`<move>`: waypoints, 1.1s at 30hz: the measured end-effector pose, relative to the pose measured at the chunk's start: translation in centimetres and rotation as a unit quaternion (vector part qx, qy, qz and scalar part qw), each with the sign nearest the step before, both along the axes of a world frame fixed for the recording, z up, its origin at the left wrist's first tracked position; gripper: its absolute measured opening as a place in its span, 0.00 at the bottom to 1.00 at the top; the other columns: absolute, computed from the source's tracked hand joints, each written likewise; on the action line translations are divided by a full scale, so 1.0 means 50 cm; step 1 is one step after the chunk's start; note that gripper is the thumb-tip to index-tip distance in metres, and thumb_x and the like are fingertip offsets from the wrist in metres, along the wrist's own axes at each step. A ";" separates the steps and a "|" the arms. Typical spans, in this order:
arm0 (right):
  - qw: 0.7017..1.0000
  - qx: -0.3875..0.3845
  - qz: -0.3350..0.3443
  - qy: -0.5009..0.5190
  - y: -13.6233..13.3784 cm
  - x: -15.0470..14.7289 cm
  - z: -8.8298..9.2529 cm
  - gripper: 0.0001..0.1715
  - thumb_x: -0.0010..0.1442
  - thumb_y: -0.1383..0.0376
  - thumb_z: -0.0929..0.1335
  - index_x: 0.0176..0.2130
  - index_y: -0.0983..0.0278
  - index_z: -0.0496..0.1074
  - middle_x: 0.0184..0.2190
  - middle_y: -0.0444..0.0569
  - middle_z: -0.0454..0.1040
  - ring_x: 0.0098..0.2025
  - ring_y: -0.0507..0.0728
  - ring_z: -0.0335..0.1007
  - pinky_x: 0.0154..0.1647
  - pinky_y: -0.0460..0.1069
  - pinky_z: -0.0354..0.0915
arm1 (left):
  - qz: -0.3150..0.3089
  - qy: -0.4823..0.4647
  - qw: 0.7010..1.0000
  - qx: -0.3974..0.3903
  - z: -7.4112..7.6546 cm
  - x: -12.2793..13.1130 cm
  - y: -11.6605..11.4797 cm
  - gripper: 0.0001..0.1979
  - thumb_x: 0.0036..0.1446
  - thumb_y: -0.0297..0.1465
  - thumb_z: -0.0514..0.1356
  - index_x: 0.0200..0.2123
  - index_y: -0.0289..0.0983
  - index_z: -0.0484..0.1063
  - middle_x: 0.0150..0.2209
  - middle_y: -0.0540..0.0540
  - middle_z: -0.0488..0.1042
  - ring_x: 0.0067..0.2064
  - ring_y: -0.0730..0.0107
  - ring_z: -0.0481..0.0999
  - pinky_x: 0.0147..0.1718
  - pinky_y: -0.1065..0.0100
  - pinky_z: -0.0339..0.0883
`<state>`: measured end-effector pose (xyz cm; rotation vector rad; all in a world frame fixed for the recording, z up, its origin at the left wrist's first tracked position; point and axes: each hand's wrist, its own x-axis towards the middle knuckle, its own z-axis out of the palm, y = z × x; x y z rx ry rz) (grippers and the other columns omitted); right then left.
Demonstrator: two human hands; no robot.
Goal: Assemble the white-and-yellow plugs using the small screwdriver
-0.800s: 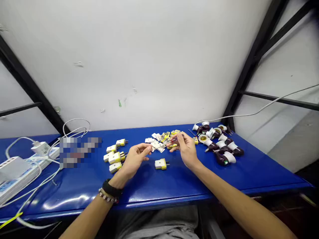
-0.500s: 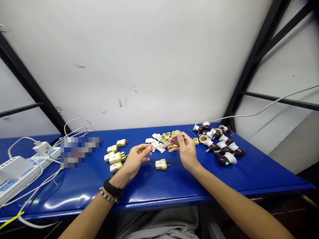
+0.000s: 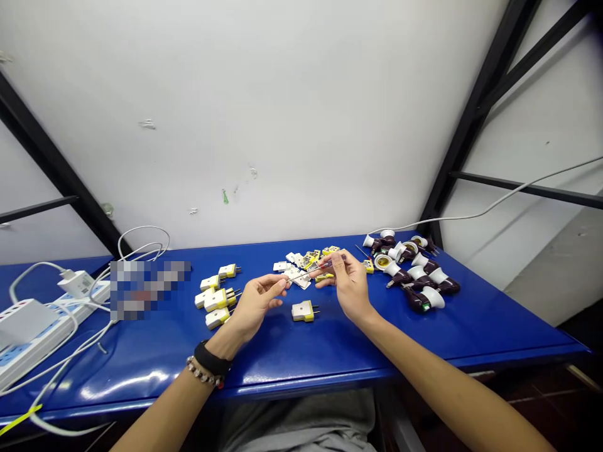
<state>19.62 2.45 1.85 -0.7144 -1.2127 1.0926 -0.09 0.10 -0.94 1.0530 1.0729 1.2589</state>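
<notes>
A thin screwdriver [image 3: 325, 269] with a red-and-dark handle and a long, slim steel shaft is held nearly level above the table [image 3: 330, 351]. Its handle is pinched between the thumb and fingertips of the right hand [image 3: 348, 285], a tight, pen-like grip. The shaft runs left across the gap between the hands, and its tip ends at the fingertips [image 3: 282, 284] of the left hand [image 3: 257, 304]. That left grip is pressed together, thumb against fingers, right at the tip; anything held there is too small to tell.

Just beyond the tool lies a loose pile of opened plug parts [image 3: 301, 263], white and yellow. A white-and-yellow plug [image 3: 303, 311] with two pins sits alone on the table, between the hands and nearer the person. Left of the hands is a cluster of plugs [image 3: 217, 296]. To the right, dark lamp holders [image 3: 409, 270] with white ends lie heaped. A white power strip [image 3: 32, 333] sits at the far left.
</notes>
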 end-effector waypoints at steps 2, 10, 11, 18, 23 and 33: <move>1.000 0.008 -0.006 -0.008 0.000 0.000 0.001 0.26 0.58 0.42 0.69 0.33 0.62 0.68 0.29 0.47 0.74 0.27 0.58 0.79 0.18 0.48 0.73 | 0.007 0.034 0.999 0.026 -0.003 0.001 0.000 0.23 0.46 0.44 0.73 0.41 0.35 0.81 0.37 0.43 0.80 0.36 0.69 0.75 0.31 0.73 0.69; 0.998 0.024 0.032 -0.042 0.014 0.005 0.027 0.25 0.59 0.43 0.69 0.31 0.62 0.67 0.25 0.42 0.70 0.20 0.53 0.73 0.17 0.47 0.71 | -0.011 0.213 0.964 0.158 0.001 0.019 -0.012 0.11 0.56 0.39 0.67 0.35 0.36 0.81 0.38 0.43 0.82 0.42 0.60 0.80 0.39 0.67 0.72; 0.997 0.026 0.039 -0.055 0.017 0.004 0.032 0.25 0.60 0.43 0.69 0.31 0.62 0.67 0.24 0.42 0.69 0.19 0.53 0.73 0.17 0.47 0.71 | -0.009 0.229 0.959 0.168 0.001 0.021 -0.012 0.10 0.57 0.38 0.66 0.35 0.36 0.81 0.38 0.43 0.82 0.42 0.60 0.80 0.38 0.67 0.72; 0.987 0.057 0.057 -0.137 0.032 -0.008 0.027 0.23 0.65 0.47 0.66 0.30 0.62 0.65 0.21 0.40 0.67 0.17 0.52 0.71 0.16 0.46 0.67 | -0.010 0.297 0.931 0.209 -0.010 0.027 -0.015 0.06 0.57 0.33 0.65 0.35 0.38 0.81 0.37 0.45 0.83 0.41 0.62 0.81 0.37 0.68 0.73; 0.982 0.080 0.039 -0.165 0.030 -0.007 0.002 0.22 0.67 0.49 0.64 0.30 0.61 0.64 0.19 0.40 0.67 0.17 0.52 0.69 0.18 0.46 0.65 | -0.019 0.326 0.920 0.218 -0.015 0.035 -0.018 0.05 0.56 0.32 0.65 0.36 0.39 0.81 0.37 0.45 0.83 0.40 0.62 0.81 0.37 0.67 0.72; 0.963 0.124 0.050 -0.236 0.022 -0.012 -0.009 0.21 0.68 0.50 0.63 0.30 0.61 0.66 0.20 0.42 0.68 0.19 0.52 0.68 0.22 0.47 0.64 | -0.057 0.327 0.923 0.196 -0.025 0.035 -0.020 0.06 0.58 0.35 0.64 0.33 0.39 0.80 0.35 0.45 0.83 0.39 0.60 0.81 0.43 0.64 0.71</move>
